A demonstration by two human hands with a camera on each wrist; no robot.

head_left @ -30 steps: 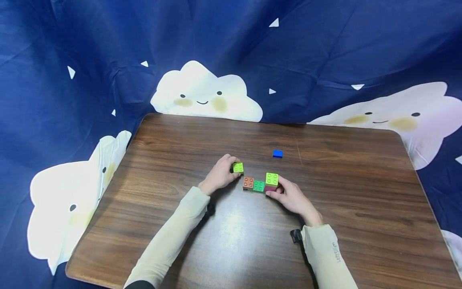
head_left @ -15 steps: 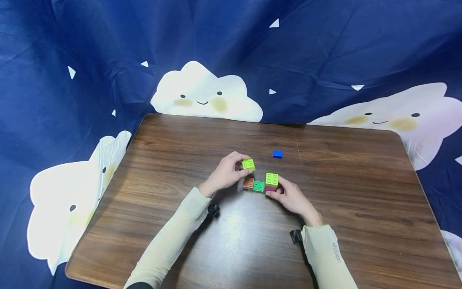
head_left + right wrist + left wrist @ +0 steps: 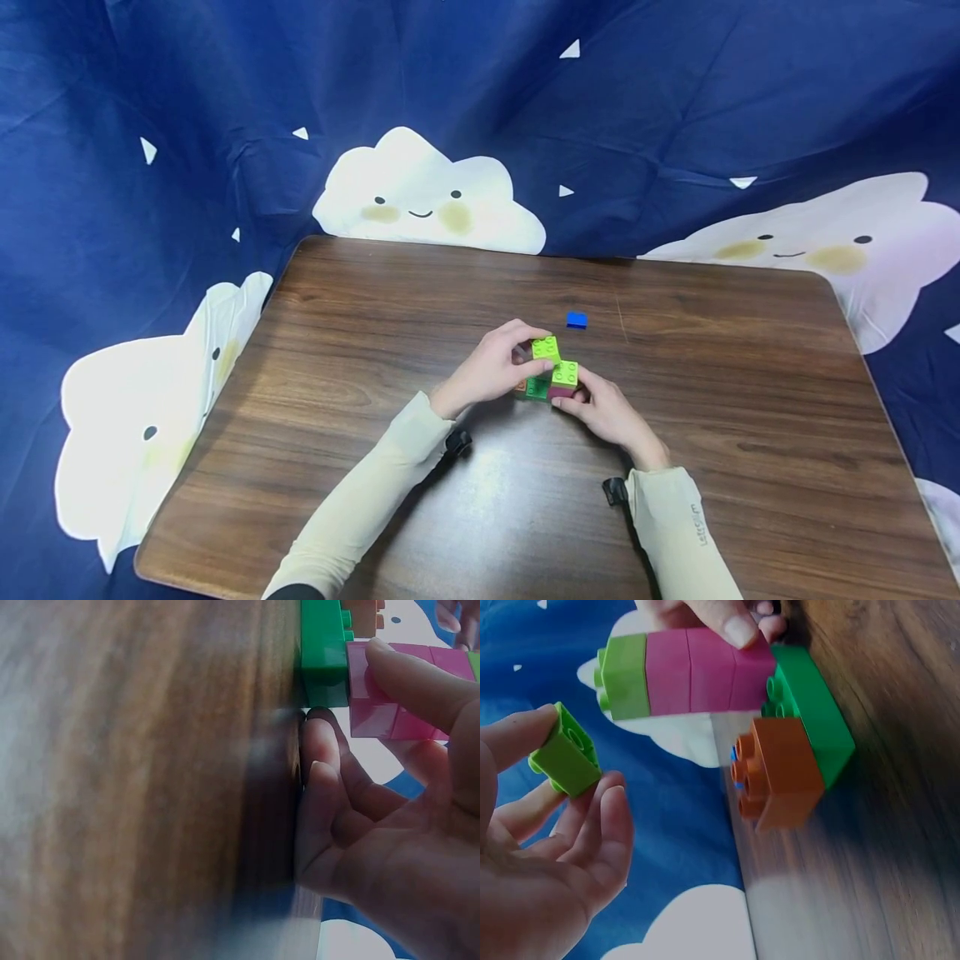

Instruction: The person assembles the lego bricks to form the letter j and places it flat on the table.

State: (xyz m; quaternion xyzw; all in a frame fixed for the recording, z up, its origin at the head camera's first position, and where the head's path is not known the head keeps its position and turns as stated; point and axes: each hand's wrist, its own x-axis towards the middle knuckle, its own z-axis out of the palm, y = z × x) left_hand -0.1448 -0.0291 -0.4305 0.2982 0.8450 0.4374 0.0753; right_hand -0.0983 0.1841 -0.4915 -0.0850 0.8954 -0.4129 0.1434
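Observation:
My left hand (image 3: 487, 371) pinches a lime-green building brick (image 3: 568, 756) between thumb and fingers, off the table. In the left wrist view, the brick's hollow underside partly shows. Beside it rises a tower of three pink bricks (image 3: 705, 671) topped by another lime brick (image 3: 626, 675). This tower stands on one end of a green brick (image 3: 814, 712), and an orange brick (image 3: 787, 776) sits on the other end. With thumb and fingers, my right hand (image 3: 611, 412) grips the tower's lowest pink part (image 3: 367, 694). In the head view, my left hand partly covers the orange brick.
A small blue brick (image 3: 577, 320) lies on the wooden table (image 3: 712, 358) beyond the hands. Behind the table hangs a dark blue curtain (image 3: 480, 75) with white clouds.
My left hand has lifted the lime brick and carried it rightward, from left of the orange brick to beside the tower top. My right hand has stayed on the tower.

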